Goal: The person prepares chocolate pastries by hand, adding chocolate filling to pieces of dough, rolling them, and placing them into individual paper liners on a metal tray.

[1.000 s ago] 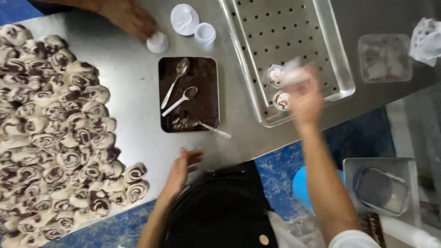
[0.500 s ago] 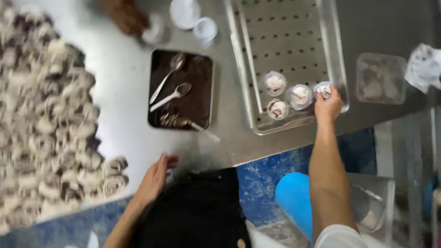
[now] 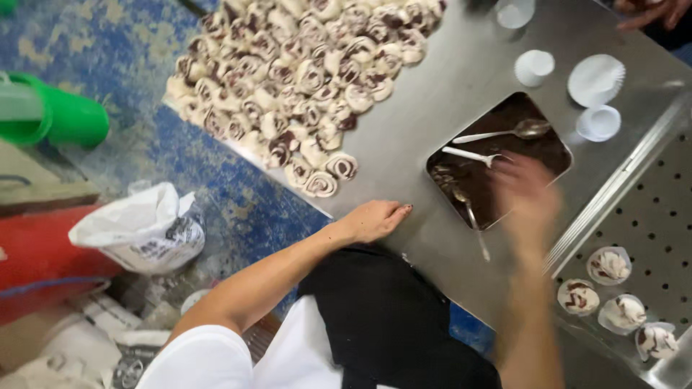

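You get even, fairly bright light from above, with no hard shadows. The brushed steel table (image 3: 447, 108) throws back a soft pale sheen, strongest near the white paper cups (image 3: 597, 79) at the top right. Your right hand (image 3: 526, 198) is smeared by motion blur over the dark square tray of chocolate filling (image 3: 537, 144), its fingers impossible to separate. Your left hand (image 3: 375, 220) at the table edge reads sharp. The whole view is tilted, and the green plastic container (image 3: 50, 119) at the left edge looks soft and stretched.

The scene is viewed from one head-worn camera, aimed steeply down and close over the steel table (image 3: 447, 108), tilted toward two o'clock.
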